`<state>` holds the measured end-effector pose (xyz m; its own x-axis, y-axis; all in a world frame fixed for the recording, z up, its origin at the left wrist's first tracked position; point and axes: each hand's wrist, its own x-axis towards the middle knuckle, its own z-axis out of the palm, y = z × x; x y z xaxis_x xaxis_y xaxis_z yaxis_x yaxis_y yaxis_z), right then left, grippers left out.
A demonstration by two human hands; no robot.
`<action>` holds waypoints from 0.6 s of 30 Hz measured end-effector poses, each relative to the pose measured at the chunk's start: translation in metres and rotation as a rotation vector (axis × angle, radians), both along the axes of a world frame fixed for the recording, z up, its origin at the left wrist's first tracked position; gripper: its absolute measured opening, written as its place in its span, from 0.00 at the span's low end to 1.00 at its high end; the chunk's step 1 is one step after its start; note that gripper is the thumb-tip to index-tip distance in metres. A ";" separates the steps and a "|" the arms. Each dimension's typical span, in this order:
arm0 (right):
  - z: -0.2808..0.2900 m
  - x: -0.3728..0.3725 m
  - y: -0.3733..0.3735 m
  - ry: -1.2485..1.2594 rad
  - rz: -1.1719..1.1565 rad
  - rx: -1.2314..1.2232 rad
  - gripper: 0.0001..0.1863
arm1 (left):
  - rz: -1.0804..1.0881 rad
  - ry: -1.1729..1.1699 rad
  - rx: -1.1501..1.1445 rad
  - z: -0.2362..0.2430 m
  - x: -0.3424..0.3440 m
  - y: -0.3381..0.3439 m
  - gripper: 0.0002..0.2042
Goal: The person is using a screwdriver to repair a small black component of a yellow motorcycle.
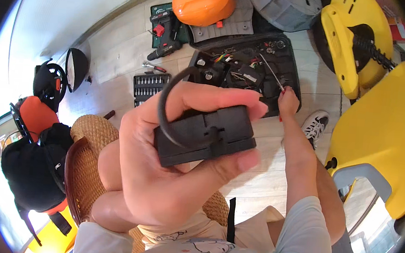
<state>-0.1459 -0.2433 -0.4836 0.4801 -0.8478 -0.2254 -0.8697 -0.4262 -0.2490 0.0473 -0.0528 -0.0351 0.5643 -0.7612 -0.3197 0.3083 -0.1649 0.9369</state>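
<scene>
Close to the camera, my left hand (159, 185) is closed round a black plastic box (187, 139). Its thumb presses the lower edge and its fingers curl over the top. A thick black cable (162, 108) loops out beside the fingers; what the box belongs to cannot be made out. Farther off to the right, my right hand (289, 103) grips a screwdriver (272, 71) by its red handle. The long thin shaft points away, over a black tray (290, 54) with loose screws, coloured wires and small dark parts.
On the floor lie a cordless drill (164, 36), a ratchet (154, 67) and a socket set (143, 84). Behind the tray are an orange rounded cover (203, 3) and a grey shell (290, 9). Yellow machine panels (381, 123) stand right; a wicker seat (86, 164) and black bag (30, 169) left.
</scene>
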 end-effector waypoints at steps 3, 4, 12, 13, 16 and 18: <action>0.020 -0.006 0.006 -0.076 -0.126 0.003 0.13 | -0.192 -0.465 -0.108 0.004 -0.004 0.000 0.25; 0.029 -0.009 0.009 -0.085 -0.121 -0.003 0.13 | -0.185 -0.468 -0.127 0.004 -0.006 0.000 0.24; 0.124 -0.043 0.041 -0.129 -0.412 -0.077 0.13 | -0.082 -0.541 -0.439 0.029 -0.036 0.006 0.20; 0.136 -0.047 0.046 -0.185 -0.463 -0.060 0.13 | -0.085 -0.482 -0.466 0.034 -0.041 0.009 0.20; 0.159 -0.050 0.067 -0.290 -0.559 -0.088 0.11 | -0.072 -0.452 -0.554 0.044 -0.056 0.020 0.20; 0.169 -0.049 0.086 -0.336 -0.537 -0.097 0.11 | -0.077 -0.445 -0.597 0.049 -0.061 0.024 0.20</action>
